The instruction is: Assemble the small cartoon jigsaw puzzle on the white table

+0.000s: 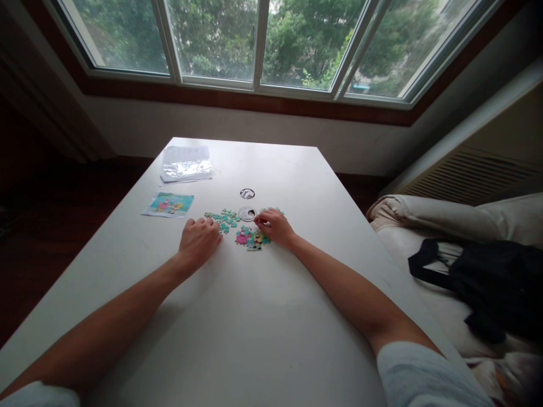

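Observation:
Several small teal jigsaw pieces (225, 218) lie loose on a white table (254, 316). Just to their right sits a partly joined patch of the puzzle (253, 237) with pink and yellow figures. My left hand (198, 240) rests knuckles-up on the table at the left edge of the loose pieces, fingers curled under. My right hand (275, 226) is at the right of the joined patch, its fingertips pinched together at a piece near the patch's top. What the pinch holds is too small to make out.
A round cable hole (247, 194) and its lid (246, 213) lie behind the pieces. A picture card (168, 204) and a clear plastic bag (186, 164) lie at the far left. A sofa with a black bag (492, 282) stands on the right.

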A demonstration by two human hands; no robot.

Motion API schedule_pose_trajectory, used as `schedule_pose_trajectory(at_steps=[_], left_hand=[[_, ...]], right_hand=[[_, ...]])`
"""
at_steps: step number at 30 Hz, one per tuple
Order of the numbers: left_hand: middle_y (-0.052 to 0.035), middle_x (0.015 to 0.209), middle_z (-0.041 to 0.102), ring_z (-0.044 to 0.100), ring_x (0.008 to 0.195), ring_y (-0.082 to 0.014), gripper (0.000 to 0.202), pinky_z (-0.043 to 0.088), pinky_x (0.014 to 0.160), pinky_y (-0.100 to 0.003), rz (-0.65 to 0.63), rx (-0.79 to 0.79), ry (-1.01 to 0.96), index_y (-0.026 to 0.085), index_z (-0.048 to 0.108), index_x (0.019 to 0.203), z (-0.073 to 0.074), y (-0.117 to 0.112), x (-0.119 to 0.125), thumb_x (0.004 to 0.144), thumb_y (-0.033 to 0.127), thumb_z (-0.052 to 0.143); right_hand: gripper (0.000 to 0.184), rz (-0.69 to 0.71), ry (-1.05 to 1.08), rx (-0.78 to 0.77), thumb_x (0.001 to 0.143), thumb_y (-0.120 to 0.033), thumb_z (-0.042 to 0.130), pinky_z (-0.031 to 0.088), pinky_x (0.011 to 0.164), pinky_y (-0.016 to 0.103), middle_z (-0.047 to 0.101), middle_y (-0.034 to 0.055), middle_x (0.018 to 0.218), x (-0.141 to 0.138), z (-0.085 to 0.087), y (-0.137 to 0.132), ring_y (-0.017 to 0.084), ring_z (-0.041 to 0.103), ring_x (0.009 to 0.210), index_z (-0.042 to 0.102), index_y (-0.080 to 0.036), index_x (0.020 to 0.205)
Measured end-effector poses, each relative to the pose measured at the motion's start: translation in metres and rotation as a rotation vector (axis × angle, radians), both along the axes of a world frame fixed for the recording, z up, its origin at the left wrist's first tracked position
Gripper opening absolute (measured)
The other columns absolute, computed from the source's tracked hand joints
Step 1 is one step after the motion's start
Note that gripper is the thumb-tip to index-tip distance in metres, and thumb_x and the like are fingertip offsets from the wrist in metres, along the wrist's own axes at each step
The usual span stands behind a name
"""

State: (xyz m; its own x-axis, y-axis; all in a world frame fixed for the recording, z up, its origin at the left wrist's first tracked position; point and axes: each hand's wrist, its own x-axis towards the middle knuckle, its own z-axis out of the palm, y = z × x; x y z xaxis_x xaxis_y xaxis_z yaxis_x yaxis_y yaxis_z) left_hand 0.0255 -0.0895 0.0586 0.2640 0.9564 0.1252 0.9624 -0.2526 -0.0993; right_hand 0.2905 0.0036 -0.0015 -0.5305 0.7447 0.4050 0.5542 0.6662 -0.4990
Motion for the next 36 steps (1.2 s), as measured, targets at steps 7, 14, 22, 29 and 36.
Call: schedule_pose_trajectory(at_steps=[7,14,22,29,36], left_hand=[[-0.0097,0.101,0.07,0.066,0.097,-0.0275,0.019,0.043,0.083,-0.038,-0.019,-0.057,-0.09,0.021,0.069,0.097,-0.003,0.0,0.002,0.094,0.035,0.056],[-0.0074,0.102,0.068,0.066,0.095,-0.0241,0.018,0.046,0.083,-0.034,-0.007,-0.063,-0.136,0.022,0.067,0.098,-0.007,0.001,0.005,0.095,0.036,0.056],[-0.0022,0.114,0.068,0.065,0.098,-0.02,0.026,0.049,0.078,-0.029,-0.082,-0.163,-0.356,0.031,0.073,0.107,-0.015,0.005,-0.001,0.09,0.021,0.057],[-0.0064,0.108,0.068,0.064,0.099,-0.0236,0.019,0.048,0.075,-0.031,-0.046,-0.086,-0.189,0.025,0.07,0.104,-0.008,-0.005,0.008,0.094,0.028,0.055],[-0.0061,0.102,0.069,0.064,0.094,-0.0227,0.016,0.047,0.078,-0.032,-0.056,-0.086,-0.134,0.024,0.07,0.098,-0.008,-0.006,0.009,0.095,0.028,0.054]], right_hand=[[0.011,0.015,0.001,0.005,0.091,-0.018,0.063,0.039,0.084,0.032,0.072,0.0027,0.084,0.0,0.002,-0.001,0.019,0.057,0.083,0.072,-0.022,0.091],[0.011,0.015,0.003,0.006,0.091,-0.018,0.063,0.039,0.084,0.032,0.072,0.0028,0.086,0.001,0.0,0.0,0.019,0.058,0.083,0.072,-0.022,0.091],[0.011,0.018,-0.013,0.004,0.092,-0.018,0.062,0.039,0.084,0.033,0.071,0.0029,0.084,0.001,0.0,0.0,0.019,0.057,0.083,0.073,-0.023,0.092],[0.011,0.02,-0.003,0.0,0.092,-0.019,0.062,0.039,0.084,0.033,0.071,0.0027,0.084,0.0,0.002,-0.001,0.019,0.057,0.083,0.073,-0.023,0.091],[0.01,0.018,-0.016,0.0,0.092,-0.019,0.063,0.039,0.085,0.033,0.071,0.0029,0.085,0.0,0.002,0.0,0.019,0.058,0.084,0.072,-0.023,0.091]])
